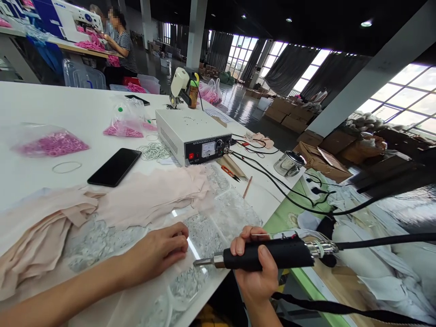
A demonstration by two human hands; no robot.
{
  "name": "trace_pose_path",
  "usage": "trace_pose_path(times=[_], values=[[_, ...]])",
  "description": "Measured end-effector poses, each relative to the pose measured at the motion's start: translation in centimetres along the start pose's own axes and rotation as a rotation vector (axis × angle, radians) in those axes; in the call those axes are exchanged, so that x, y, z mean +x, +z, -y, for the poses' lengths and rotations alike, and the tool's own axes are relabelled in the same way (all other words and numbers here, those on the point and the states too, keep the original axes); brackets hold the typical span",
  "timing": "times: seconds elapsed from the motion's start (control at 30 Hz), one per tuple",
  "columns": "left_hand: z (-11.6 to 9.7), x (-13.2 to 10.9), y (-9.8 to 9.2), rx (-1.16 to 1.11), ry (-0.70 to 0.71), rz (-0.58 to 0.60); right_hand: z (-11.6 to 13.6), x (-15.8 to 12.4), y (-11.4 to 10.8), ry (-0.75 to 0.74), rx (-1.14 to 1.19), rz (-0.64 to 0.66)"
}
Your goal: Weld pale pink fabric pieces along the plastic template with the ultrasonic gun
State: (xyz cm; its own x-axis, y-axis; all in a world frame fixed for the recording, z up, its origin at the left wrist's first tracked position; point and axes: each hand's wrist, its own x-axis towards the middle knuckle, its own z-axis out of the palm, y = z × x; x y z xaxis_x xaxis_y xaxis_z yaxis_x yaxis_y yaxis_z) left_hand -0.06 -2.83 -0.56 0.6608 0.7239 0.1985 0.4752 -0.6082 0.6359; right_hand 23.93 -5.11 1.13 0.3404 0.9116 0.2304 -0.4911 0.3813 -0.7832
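My right hand [255, 268] grips a black ultrasonic cutter [269, 255], fingers and thumb wrapped round its body. Its metal tip points left, just above or touching the scratched glass-like sheet [235, 211] on the table. A cable leaves its rear end toward the right. My left hand [160, 250] rests with bent fingers pressed together on thin pale pink fabric [136, 284], close to the tip. What lies under its fingertips is partly hidden. Behind it lies a stack of pale pink fabric pieces [153, 190], with more cut strips [37, 240] at the left.
A white control box [190, 131] with cables stands behind the fabric. Around it lie a phone [115, 167], orange snips [230, 173], elastic loops [155, 151], bags of pink pieces [54, 143] and a glass mug [289, 163]. A person [122, 45] sits at a sewing machine.
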Motion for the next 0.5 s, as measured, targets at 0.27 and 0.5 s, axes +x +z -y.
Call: trace_pose_path(times=[0.27, 0.5], values=[[-0.82, 0.32, -0.8, 0.016, 0.147, 0.01, 0.2, -0.13, 0.07, -0.004, 0.014, 0.021], [-0.61, 0.28, -0.85, -0.005, 0.171, 0.018, 0.44, 0.07, -0.03, 0.006, 0.026, 0.002]])
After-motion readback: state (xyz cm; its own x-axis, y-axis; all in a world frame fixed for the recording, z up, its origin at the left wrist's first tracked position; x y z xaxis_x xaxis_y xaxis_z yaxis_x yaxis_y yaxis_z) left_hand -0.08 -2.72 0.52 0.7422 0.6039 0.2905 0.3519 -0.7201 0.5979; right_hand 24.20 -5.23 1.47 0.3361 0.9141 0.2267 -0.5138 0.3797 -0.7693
